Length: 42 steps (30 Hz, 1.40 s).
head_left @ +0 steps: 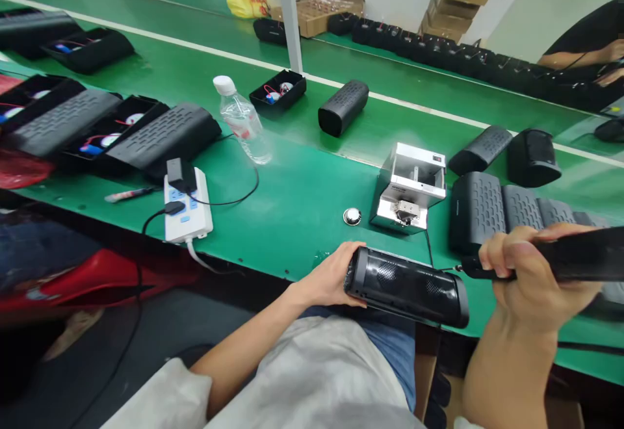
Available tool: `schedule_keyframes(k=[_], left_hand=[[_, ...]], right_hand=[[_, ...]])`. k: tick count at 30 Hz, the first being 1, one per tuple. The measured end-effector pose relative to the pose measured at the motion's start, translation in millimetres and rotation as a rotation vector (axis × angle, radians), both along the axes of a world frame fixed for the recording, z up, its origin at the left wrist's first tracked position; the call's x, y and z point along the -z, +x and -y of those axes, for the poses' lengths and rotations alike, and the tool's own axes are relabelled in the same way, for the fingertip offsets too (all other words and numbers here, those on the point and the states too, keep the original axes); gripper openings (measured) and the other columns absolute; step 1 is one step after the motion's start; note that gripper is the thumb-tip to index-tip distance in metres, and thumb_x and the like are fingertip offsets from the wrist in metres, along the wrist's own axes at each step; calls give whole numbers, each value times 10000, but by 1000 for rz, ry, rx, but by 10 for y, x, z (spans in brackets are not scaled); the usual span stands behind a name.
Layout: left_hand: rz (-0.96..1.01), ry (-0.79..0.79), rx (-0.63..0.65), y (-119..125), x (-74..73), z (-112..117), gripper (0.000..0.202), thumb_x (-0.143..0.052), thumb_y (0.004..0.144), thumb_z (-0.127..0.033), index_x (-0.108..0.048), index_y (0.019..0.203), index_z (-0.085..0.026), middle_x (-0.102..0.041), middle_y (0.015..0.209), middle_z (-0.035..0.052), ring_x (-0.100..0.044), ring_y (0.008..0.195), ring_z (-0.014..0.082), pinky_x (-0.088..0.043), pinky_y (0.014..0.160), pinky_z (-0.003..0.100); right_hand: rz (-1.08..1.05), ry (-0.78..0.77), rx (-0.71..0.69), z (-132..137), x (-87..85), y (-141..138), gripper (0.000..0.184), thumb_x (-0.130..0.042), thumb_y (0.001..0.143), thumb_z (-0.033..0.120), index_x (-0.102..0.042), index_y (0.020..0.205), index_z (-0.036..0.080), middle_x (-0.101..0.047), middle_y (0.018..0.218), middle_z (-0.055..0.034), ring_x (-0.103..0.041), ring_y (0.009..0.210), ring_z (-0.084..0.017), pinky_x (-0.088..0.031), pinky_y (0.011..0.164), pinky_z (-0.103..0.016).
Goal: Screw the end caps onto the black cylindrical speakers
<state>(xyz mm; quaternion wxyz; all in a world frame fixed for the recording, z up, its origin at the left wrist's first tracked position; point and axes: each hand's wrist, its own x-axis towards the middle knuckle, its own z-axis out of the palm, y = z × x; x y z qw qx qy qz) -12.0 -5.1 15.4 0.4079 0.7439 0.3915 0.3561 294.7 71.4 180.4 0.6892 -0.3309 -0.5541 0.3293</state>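
My left hand (334, 277) holds the black speaker (409, 288) by its nine-o'clock end, fingers wrapped around. At three o'clock from it, fingers of my right hand (529, 273) are closed around the power screwdriver (589, 253); whether it touches the speaker, I cannot tell. The silver machine (412, 190) stands at twelve o'clock.

No text reads clearly. Silver box-shaped metal machine (387, 188), near green tabletop's (302, 201) front edge, bears fine print, too small. Clear plastic bottle with white cap (246, 127), same edge: reddish marking, unreadable. Yellow plastic bag (244, 1), far edge: red print, blurred.
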Motion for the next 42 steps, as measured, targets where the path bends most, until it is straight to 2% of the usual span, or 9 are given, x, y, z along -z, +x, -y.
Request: schedule_keyframes(k=[6, 10, 13, 17, 22, 25, 33, 37, 42], left_hand=[[-24, 18, -1, -9, 9, -13, 1303, -1121, 726, -502, -343, 1746, -274, -558, 1665, 238, -610, 1562, 477, -541, 1313, 706], [-36, 60, -10, -1, 7, -21, 1253, -1086, 788, -461, -324, 1764, -266, -528, 1715, 239, -571, 1618, 474, -502, 1361, 689], [-43, 53, -18, 7, 6, -31, 1245, -1078, 794, -446, -328, 1774, -284, -536, 1719, 217, -579, 1615, 470, -518, 1352, 668], [-61, 46, -25, 13, -18, -23, 1255, -1076, 797, -443, -309, 1781, -297, -552, 1695, 206, -600, 1590, 460, -544, 1325, 652], [-74, 47, -22, 18, -39, -16, 1257, -1067, 808, -427, -286, 1786, -305, -544, 1696, 205, -599, 1593, 453, -542, 1328, 645], [-76, 43, -25, 19, -34, -16, 1260, -1066, 808, -428, -286, 1790, -311, -543, 1701, 203, -598, 1597, 452, -540, 1331, 641], [-82, 36, -37, 9, -27, -20, 1248, -1062, 805, -460, -307, 1787, -309, -551, 1697, 200, -613, 1588, 448, -549, 1325, 630], [-98, 33, -31, 2, -8, -25, 1255, -1058, 808, -472, -292, 1787, -301, -527, 1721, 204, -586, 1612, 448, -523, 1351, 637], [-106, 26, -23, -8, 88, -44, 1263, -1031, 832, -537, -260, 1800, -285, -475, 1763, 217, -530, 1654, 458, -476, 1384, 655]], right_hand=[[-2, -29, 11, -48, -16, -95, 365, -921, 722, 178, -653, 948, 280, -539, 552, 104, -412, 354, -121, -415, 388, -249], [66, -34, 35, -51, -199, -97, 426, -970, 783, 285, -705, 1117, 281, -552, 575, 107, -448, 367, -138, -439, 387, -282], [67, 203, 45, -126, -460, -173, 352, -858, 882, 227, -707, 1200, 254, -563, 609, 105, -444, 400, -124, -413, 402, -269], [-27, 462, 157, -420, -648, -503, 246, -828, 942, 255, -624, 1080, 261, -475, 612, 133, -423, 418, -96, -341, 406, -240], [49, 377, 238, -862, -434, -887, 549, -872, 977, 756, -533, 1109, 345, -442, 666, 129, -381, 435, -114, -348, 409, -337], [149, 278, 207, -1000, -288, -927, 606, -803, 965, 876, -510, 1163, 384, -468, 732, 111, -390, 487, -135, -379, 437, -379], [208, 81, 160, -1005, -194, -858, 598, -830, 975, 804, -454, 1205, 400, -544, 800, 113, -387, 543, -145, -405, 510, -381], [134, 216, 202, -851, -255, -721, 670, -795, 931, 912, -505, 1189, 366, -497, 719, 113, -326, 444, -127, -307, 441, -364], [221, 233, 306, -370, -604, -286, 375, -841, 992, 563, -573, 1126, 337, -289, 642, 112, -316, 443, -148, -311, 424, -347]])
